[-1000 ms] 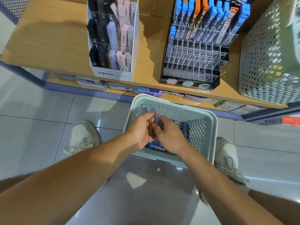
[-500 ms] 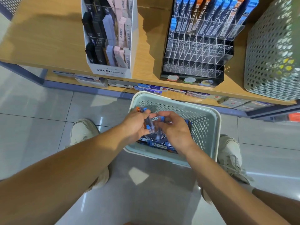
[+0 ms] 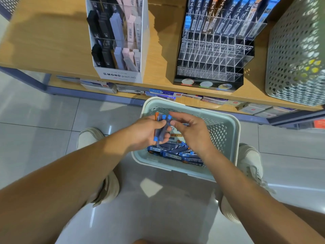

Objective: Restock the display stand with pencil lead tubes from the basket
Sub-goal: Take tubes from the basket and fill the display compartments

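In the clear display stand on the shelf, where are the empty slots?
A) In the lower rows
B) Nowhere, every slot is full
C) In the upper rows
A: the lower rows of the display stand are bare clear slots, while tubes stand only in its upper rows.

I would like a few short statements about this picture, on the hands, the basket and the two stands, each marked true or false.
1. The left hand holds several lead tubes. True.
2. The basket with the loose tubes stands on the wooden shelf. False: it stands on the floor.
3. The lower rows of the clear display stand are empty. True.
4. The white MONO stand is to the right of the clear one. False: it is to its left.
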